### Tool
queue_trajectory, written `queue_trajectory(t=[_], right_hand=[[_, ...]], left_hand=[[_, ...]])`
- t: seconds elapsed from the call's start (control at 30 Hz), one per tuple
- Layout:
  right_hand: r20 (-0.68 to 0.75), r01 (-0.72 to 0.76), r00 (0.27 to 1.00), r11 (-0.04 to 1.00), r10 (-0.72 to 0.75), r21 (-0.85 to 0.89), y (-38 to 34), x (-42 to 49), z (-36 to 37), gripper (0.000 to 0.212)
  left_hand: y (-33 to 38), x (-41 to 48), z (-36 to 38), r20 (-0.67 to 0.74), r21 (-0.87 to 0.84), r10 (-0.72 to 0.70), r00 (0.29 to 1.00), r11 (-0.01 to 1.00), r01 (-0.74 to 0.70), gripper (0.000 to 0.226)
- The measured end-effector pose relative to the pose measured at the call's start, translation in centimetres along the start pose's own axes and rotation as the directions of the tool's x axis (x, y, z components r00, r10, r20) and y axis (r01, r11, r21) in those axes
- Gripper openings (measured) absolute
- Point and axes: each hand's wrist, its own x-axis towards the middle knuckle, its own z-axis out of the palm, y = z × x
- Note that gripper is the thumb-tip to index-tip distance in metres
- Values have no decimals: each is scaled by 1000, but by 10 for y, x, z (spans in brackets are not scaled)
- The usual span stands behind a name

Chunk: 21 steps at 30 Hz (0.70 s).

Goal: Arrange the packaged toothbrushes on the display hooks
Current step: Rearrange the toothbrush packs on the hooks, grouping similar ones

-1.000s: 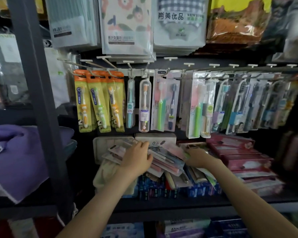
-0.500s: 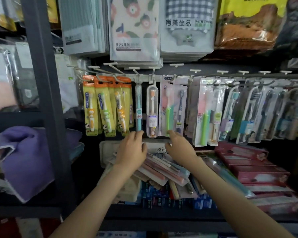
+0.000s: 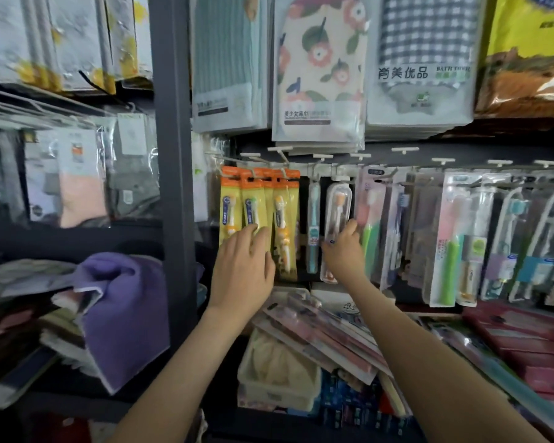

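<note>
Retail shop, toiletries section. Packaged toothbrushes (image 3: 259,215) hang in rows from display hooks (image 3: 403,150). Bagged towels (image 3: 320,65) hang above. Boxed stock (image 3: 518,334) fills the shelf at lower right.

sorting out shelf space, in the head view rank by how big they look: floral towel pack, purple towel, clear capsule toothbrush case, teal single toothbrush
1-2. floral towel pack and purple towel: similar, and the towel is nearer, so unranked
3. clear capsule toothbrush case
4. teal single toothbrush

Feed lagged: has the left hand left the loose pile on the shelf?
Yes. The left hand has risen from the pile to the hanging yellow packs.
</note>
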Motion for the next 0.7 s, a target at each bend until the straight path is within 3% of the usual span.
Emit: queue_trajectory(t=[0.07, 0.2, 0.33, 0.47, 0.7], right_hand=[[6, -9, 1000, 999, 9, 35, 3, 1, -1, 45], [45, 1, 999, 992, -6, 130, 11, 1, -15, 45], [-20, 56, 998, 996, -54, 76, 16, -6, -37, 58], [-64, 38, 997, 998, -35, 44, 17, -10, -52, 29], [11, 82, 997, 995, -81, -62, 11, -17, -46, 37]], left_hand=[[-7, -3, 0, 14, -15, 14, 1000, 1000, -14, 38], [-13, -6, 7, 40, -53, 47, 998, 998, -45, 35], [-6, -2, 14, 31, -78, 87, 996, 993, -84, 39], [7, 0, 19, 60, -83, 81, 995, 994, -76, 36], [14, -2, 27, 137, -104, 58, 989, 994, -44, 36]])
